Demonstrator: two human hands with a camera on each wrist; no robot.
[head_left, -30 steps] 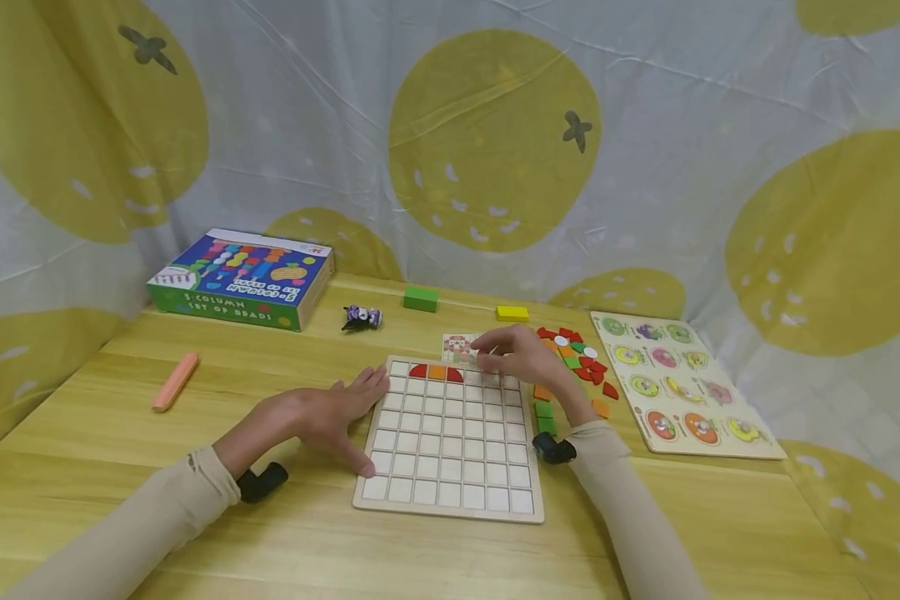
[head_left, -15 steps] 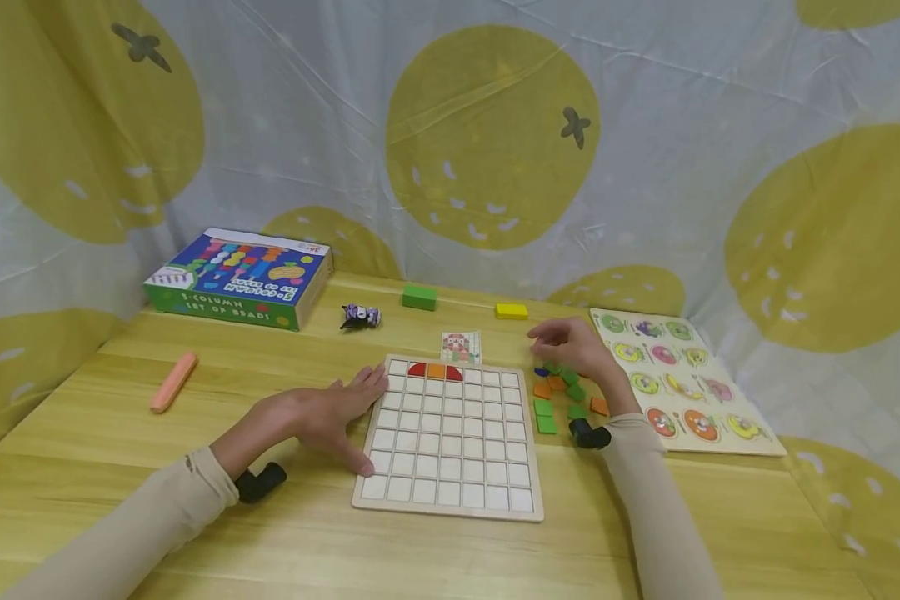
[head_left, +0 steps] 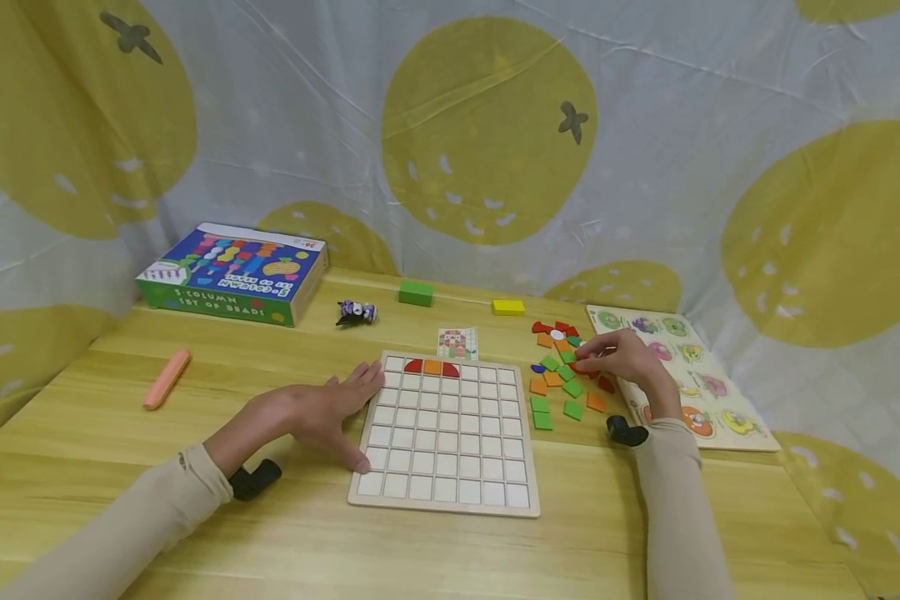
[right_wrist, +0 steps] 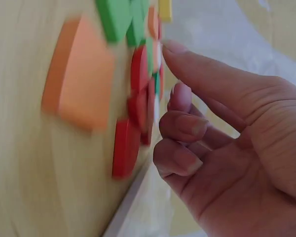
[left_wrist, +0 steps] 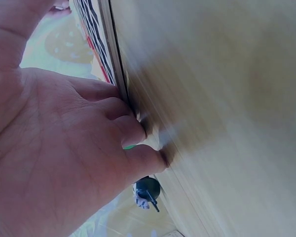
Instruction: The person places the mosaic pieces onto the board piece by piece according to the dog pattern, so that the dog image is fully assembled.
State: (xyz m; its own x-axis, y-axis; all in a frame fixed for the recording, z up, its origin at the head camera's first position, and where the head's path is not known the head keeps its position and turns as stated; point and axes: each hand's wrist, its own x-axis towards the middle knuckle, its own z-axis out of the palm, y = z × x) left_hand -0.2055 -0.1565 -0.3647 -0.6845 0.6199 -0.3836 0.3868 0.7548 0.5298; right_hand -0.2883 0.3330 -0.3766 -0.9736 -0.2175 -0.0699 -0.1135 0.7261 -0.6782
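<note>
On the light wooden surface (head_left: 450, 558), the square wooden grid board with white cells (head_left: 446, 433) lies near the front edge, about midway along it; in its far row sit two red quarter-round tiles with an orange square tile between them (head_left: 432, 366). The left hand (head_left: 322, 412) lies flat against the board's left edge, fingers straight and spread, the thumb touching the frame near the front left corner; its grip is released and holds nothing. The left wrist view shows those fingertips (left_wrist: 138, 131) pressed against the board's rim. The right hand (head_left: 621, 360) hovers over the loose heap of small red, orange and green wooden tiles (head_left: 562, 375) just right of the board. Its fingers are loosely curled, the forefinger reaching to the red pieces (right_wrist: 138, 98); whether it pinches one cannot be told. Beyond the heap, toward the right edge, lies a pale wooden puzzle board with round picture pieces (head_left: 727, 417). A small pattern card (head_left: 457, 342) rests just behind the grid board.
</note>
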